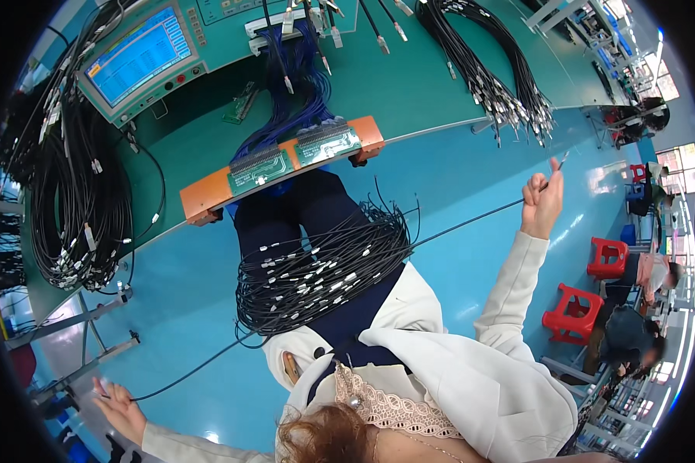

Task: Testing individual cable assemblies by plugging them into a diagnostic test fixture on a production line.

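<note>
A thick bundle of black cables [316, 278] with white labels lies across my lap. Out to the right, my right hand [543, 202] is closed round a black cable [471, 216], whose end with a metal connector pokes up past the fingertips. My left hand [122, 409], stretched far to the left, pinches another cable length [197, 372] near its tip. Both lengths run taut into the bundle; whether they are one cable cannot be made out. In front of my knees, two green circuit boards [261, 170] sit on an orange bar at the bench edge, away from both hands.
On the green bench [394, 85] stands a tester with a lit screen [137, 55]. Blue wires [293, 92] run from it to the boards. Black cable coils hang at the left [81, 185] and back right [486, 69]. Red stools [573, 312] and other people are at the right.
</note>
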Demonstrator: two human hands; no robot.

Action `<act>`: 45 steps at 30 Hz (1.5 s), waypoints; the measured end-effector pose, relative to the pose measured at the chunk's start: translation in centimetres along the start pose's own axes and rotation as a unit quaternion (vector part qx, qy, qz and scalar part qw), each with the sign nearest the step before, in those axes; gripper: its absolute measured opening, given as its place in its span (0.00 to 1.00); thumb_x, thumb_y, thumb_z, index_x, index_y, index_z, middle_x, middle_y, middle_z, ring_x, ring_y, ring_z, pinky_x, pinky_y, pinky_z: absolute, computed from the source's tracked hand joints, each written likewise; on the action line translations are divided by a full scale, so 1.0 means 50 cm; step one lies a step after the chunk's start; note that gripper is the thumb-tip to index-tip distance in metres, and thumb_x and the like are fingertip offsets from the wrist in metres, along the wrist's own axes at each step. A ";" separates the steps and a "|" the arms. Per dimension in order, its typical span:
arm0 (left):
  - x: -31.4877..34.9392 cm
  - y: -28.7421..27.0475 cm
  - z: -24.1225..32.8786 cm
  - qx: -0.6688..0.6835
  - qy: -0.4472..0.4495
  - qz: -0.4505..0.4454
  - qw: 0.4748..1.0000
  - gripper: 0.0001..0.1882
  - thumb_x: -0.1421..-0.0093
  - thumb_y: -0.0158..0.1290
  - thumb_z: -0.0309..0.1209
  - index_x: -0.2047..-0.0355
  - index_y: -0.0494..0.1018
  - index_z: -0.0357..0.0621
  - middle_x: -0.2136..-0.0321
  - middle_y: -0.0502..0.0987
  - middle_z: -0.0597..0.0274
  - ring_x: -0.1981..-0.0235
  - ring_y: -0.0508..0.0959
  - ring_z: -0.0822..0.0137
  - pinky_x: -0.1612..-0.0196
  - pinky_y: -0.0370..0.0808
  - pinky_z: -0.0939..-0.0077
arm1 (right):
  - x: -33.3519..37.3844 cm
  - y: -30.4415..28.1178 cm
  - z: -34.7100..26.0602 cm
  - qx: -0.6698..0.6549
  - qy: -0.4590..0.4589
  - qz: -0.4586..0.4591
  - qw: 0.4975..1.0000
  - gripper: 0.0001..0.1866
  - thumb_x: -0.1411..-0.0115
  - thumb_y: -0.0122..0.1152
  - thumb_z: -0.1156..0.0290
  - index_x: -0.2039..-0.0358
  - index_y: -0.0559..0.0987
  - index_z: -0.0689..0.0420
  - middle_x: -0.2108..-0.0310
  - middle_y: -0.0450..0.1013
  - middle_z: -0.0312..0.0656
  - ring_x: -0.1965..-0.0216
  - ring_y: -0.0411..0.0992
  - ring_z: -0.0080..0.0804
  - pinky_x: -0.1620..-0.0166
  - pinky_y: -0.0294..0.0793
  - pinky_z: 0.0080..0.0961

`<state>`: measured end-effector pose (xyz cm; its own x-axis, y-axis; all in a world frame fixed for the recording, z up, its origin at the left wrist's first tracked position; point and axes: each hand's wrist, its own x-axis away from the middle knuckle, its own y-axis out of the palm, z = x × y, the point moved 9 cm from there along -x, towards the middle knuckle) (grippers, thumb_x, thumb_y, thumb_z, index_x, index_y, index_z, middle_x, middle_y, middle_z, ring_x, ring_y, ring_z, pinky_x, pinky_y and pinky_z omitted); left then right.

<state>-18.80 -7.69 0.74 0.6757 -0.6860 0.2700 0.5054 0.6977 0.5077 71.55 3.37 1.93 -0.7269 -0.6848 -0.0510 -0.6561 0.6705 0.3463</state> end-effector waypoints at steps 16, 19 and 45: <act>0.294 0.603 -0.691 -0.101 -0.288 -0.355 0.884 0.13 0.33 0.39 0.35 0.66 0.69 0.38 0.81 0.59 0.72 0.83 0.54 0.81 0.78 0.55 0.85 | 0.334 0.466 0.350 0.118 0.277 -0.322 0.898 0.13 0.34 0.43 0.64 0.64 0.72 0.60 0.87 0.53 0.24 0.87 0.46 0.10 0.85 0.45 0.13; 0.290 0.614 -0.707 -0.113 -0.282 -0.351 0.886 0.14 0.32 0.39 0.35 0.66 0.69 0.38 0.82 0.61 0.72 0.83 0.56 0.81 0.78 0.56 0.85 | 0.319 0.477 0.362 0.126 0.266 -0.323 0.899 0.13 0.33 0.42 0.64 0.63 0.72 0.60 0.88 0.53 0.24 0.88 0.46 0.10 0.85 0.44 0.13; 0.223 0.621 -0.689 -0.176 -0.179 -0.273 0.929 0.12 0.34 0.42 0.32 0.62 0.72 0.36 0.84 0.70 0.67 0.84 0.62 0.82 0.81 0.57 0.89 | 0.306 0.508 0.391 0.019 0.351 -0.309 0.884 0.11 0.34 0.41 0.68 0.66 0.69 0.61 0.86 0.61 0.33 0.88 0.48 0.13 0.85 0.48 0.12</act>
<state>22.90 13.45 -8.69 0.0762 -0.9383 0.3374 0.9070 0.2058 0.3675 39.79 15.49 -8.36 0.0692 -0.9228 0.3790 -0.8999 0.1062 0.4230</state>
